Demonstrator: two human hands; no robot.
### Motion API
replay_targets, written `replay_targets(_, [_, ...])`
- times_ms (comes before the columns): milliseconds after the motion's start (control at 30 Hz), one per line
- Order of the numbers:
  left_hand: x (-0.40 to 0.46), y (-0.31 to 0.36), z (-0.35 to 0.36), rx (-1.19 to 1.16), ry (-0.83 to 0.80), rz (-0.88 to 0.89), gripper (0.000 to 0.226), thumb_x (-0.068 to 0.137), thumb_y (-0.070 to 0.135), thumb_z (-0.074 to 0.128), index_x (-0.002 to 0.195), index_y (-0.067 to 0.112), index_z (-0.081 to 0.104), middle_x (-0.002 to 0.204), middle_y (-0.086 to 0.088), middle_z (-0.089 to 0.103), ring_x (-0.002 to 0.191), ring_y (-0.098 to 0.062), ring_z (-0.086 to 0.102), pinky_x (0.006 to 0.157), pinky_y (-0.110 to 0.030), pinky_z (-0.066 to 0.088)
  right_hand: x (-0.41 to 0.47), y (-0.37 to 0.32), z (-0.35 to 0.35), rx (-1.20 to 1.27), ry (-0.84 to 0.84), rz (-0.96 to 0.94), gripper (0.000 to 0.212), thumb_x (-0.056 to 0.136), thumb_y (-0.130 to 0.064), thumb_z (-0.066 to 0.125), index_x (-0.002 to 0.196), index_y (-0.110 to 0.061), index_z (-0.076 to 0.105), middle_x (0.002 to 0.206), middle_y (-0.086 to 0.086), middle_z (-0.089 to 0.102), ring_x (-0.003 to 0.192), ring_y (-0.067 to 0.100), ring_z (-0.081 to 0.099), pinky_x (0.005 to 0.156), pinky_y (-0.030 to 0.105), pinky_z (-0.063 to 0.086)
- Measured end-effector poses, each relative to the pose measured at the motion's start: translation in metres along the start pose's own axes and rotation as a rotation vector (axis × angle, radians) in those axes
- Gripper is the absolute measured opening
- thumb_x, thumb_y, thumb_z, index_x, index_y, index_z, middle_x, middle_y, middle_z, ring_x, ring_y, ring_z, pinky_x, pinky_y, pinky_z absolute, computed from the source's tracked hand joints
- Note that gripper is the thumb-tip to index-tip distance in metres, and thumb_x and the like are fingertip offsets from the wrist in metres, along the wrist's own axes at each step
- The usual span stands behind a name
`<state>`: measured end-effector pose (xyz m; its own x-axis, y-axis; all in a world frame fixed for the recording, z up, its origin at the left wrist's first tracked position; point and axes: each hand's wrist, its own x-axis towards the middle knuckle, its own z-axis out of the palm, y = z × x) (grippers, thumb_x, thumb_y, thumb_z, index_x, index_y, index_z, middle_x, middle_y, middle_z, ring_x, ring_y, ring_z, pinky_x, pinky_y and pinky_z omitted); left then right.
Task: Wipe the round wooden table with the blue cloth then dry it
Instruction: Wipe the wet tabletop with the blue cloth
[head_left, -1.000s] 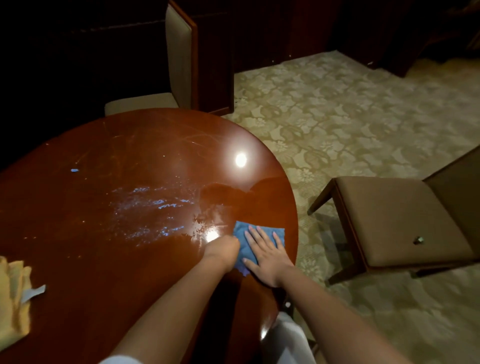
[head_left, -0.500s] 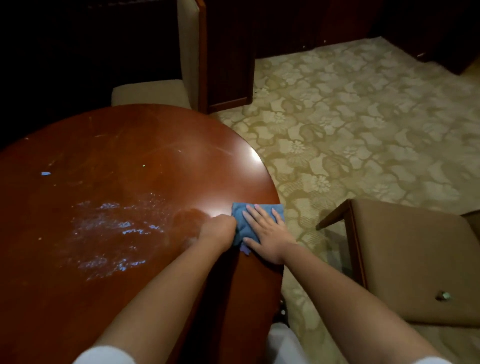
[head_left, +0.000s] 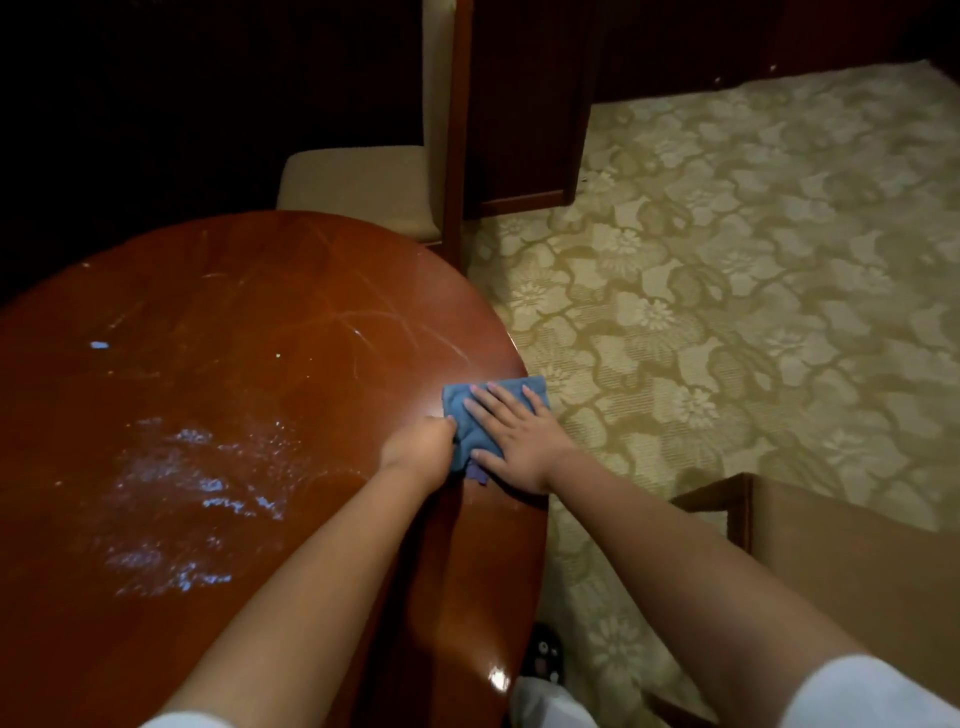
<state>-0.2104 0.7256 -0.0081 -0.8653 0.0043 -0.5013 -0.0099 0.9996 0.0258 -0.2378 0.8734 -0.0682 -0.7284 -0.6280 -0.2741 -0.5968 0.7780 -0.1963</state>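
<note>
Single head-worn view, looking steeply down and forward, close over the table (head_left: 260, 322) edge, carpet (head_left: 753, 270) beyond

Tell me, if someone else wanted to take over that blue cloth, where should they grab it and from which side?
Probably the far right corner of the blue cloth, coming from the carpet side. It pokes just past the table edge, so fingers could likely pinch above and below it. The rest lies flat under the right hand, and the left hand already grips the near-left bunched edge.

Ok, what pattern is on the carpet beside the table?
A pale yellow-green floral pattern on the carpet, clearest in the head view.
</note>
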Motion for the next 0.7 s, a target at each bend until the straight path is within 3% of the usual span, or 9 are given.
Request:
replay_targets(67, [0.007,-0.002,-0.003,-0.008,0.002,-0.019,0.027,0.099,0.021,0.039,0.121,0.015,0.053,0.12,-0.011,0.058,0.109,-0.03,0.057,0.079,-0.033,0.045,0.007,0.003,0.0,-0.008,-0.007,0.005,0.073,0.091,-0.063,0.004,0.153,-0.026,-0.006,0.16,-0.007,-0.014,0.145,0.008,-0.018,0.113,0.04,-0.018])
replay_targets(300, [-0.001,-0.008,0.0,-0.034,-0.01,-0.009,0.026,0.097,0.023,0.043,0.119,0.018,0.055,0.119,-0.01,0.059,0.109,-0.029,0.057,0.078,-0.033,0.045,-0.002,-0.01,0.004,0.027,0.019,0.058,0.083,0.082,-0.066,-0.001,0.154,-0.024,-0.005,0.16,-0.006,-0.014,0.145,0.009,-0.018,0.112,0.041,-0.02])
replay_targets(367, [-0.014,-0.012,0.006,-0.017,-0.037,0.002,0.026,0.098,0.023,0.041,0.12,0.02,0.054,0.119,-0.009,0.059,0.109,-0.028,0.057,0.077,-0.031,0.043,-0.016,-0.026,0.01,0.04,0.012,0.074,0.082,0.084,-0.065,-0.001,0.153,-0.023,-0.006,0.159,-0.005,-0.016,0.144,0.009,-0.02,0.112,0.043,-0.02])
replay_targets(500, [-0.051,-0.024,0.023,0.029,-0.094,0.018,0.026,0.097,0.022,0.043,0.119,0.021,0.056,0.117,-0.007,0.061,0.105,-0.026,0.059,0.077,-0.031,0.046,-0.048,-0.068,0.027,0.077,-0.004,0.095,0.094,0.068,-0.066,-0.014,0.152,-0.022,-0.011,0.157,-0.005,-0.023,0.137,0.007,-0.031,0.11,0.043,-0.022])
replay_targets(700, [-0.111,-0.052,0.051,0.118,-0.112,0.071,0.027,0.094,0.015,0.046,0.115,0.02,0.061,0.116,-0.006,0.062,0.103,-0.025,0.061,0.074,-0.032,0.046,-0.085,-0.139,0.048,0.098,-0.029,0.121,0.094,0.068,-0.066,-0.015,0.151,-0.021,-0.015,0.15,-0.007,-0.032,0.132,0.008,-0.037,0.108,0.042,-0.029])
